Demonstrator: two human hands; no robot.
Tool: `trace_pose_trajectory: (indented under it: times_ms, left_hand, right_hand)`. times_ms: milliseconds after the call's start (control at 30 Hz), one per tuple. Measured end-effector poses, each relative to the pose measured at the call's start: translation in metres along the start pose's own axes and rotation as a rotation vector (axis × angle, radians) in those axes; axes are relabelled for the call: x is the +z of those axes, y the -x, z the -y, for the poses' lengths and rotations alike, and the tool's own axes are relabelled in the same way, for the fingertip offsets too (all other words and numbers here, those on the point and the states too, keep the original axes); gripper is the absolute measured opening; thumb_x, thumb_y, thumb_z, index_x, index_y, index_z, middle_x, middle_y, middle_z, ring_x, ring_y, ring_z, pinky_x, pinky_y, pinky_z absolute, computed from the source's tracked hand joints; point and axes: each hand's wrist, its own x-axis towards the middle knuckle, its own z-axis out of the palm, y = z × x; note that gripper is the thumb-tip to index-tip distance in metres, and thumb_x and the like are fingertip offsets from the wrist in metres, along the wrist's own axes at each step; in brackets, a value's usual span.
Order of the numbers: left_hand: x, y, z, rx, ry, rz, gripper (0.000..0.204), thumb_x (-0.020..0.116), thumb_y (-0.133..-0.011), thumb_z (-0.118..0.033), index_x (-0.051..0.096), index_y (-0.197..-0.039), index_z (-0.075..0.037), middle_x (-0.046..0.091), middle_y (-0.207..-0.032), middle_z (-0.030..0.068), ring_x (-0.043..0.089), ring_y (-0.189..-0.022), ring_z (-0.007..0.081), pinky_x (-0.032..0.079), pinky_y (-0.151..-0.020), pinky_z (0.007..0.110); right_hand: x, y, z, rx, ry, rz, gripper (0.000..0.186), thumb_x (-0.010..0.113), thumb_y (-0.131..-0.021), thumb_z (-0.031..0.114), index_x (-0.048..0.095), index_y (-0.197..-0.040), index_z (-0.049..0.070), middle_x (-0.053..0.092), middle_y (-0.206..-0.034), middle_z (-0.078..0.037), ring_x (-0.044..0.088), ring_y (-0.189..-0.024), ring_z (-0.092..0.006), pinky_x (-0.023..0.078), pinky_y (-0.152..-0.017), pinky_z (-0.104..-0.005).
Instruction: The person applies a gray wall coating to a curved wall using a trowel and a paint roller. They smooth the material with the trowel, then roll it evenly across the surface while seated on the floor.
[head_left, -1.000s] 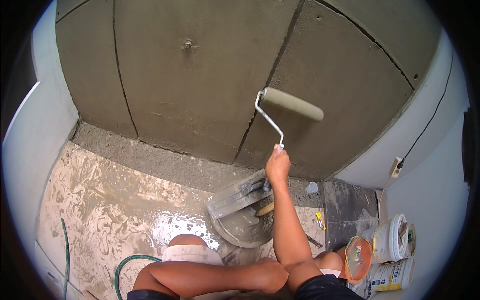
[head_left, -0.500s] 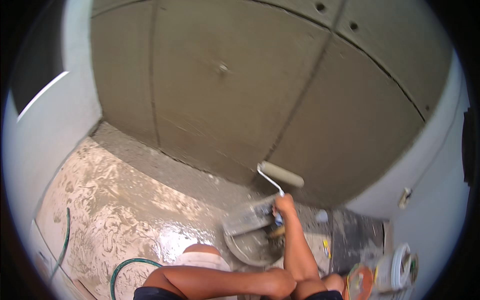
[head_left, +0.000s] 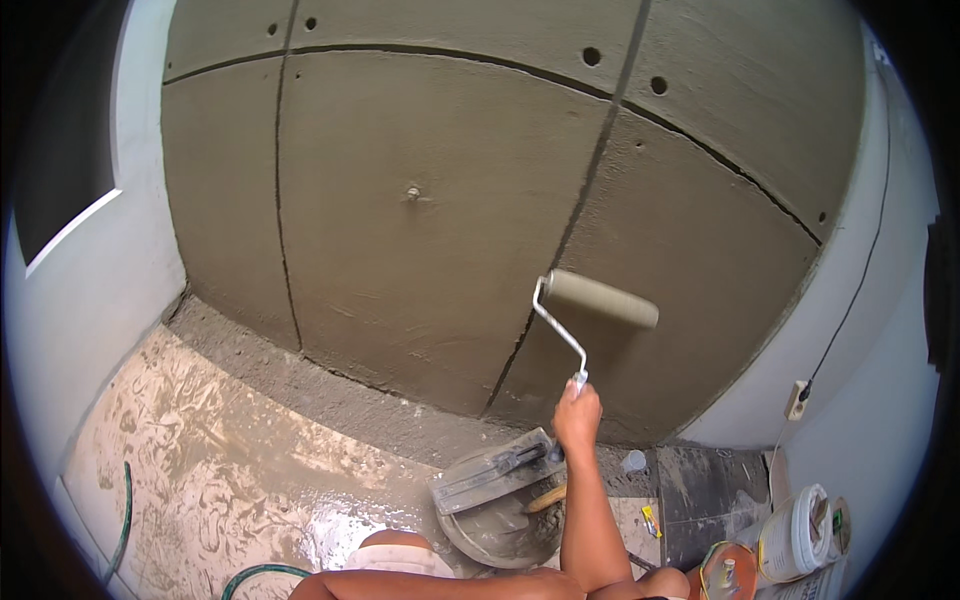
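Observation:
My right hand point(head_left: 578, 412) is closed round the handle of a paint roller with a white bent frame. The roller's pale sleeve point(head_left: 604, 299) lies at the lower right panel of the grey-brown plastered wall point(head_left: 430, 270), just right of a dark vertical groove. My left forearm point(head_left: 440, 584) crosses the bottom of the view; the left hand itself is hidden. Below my right hand stands a round mixing tub point(head_left: 470, 545) smeared with wet mortar. A flat plastering float point(head_left: 495, 472) rests across its rim, and a wooden-handled tool point(head_left: 546, 499) lies in it.
Wet, mortar-streaked tiles point(head_left: 210, 450) cover the floor at left, with a green hose point(head_left: 125, 520). To the right are a white bucket point(head_left: 795, 540), an orange bucket point(head_left: 728, 570) and dark tiles point(head_left: 700, 500). A power socket point(head_left: 797, 400) with a cord is on the right wall.
My right hand has pushed the roller up and rightward along the wall. The view has tilted upward, showing more of the upper panels, and my left hand has dropped out of sight.

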Motion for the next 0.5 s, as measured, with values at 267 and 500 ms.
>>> trace_pose_trajectory:
  times_ms: [267,500]
  left_hand:
    - [-0.005,0.001,-0.003,0.048,-0.010,-0.026,0.025,0.064,-0.079,-0.026,0.077,-0.084,-0.005,0.072,-0.084,0.0201,0.071,-0.082,0.0381,0.055,-0.070,0.050]
    - [0.039,-0.020,0.038,0.094,0.062,-0.409,0.026,0.063,-0.081,-0.029,0.077,-0.081,-0.006,0.072,-0.079,0.0191,0.070,-0.074,0.0374,0.054,-0.065,0.049]
  right_hand:
    - [-0.048,-0.087,0.101,-0.257,-0.053,-0.228,0.032,0.052,-0.101,0.024,0.062,-0.093,-0.006,0.067,-0.088,-0.031,0.065,-0.085,-0.0502,0.050,-0.075,-0.0548]
    - [-0.119,-0.144,0.134,-0.437,-0.101,-0.295,0.039,0.047,-0.106,0.033,0.058,-0.089,-0.001,0.054,-0.066,-0.014,0.052,-0.059,-0.0279,0.045,-0.061,-0.0439]
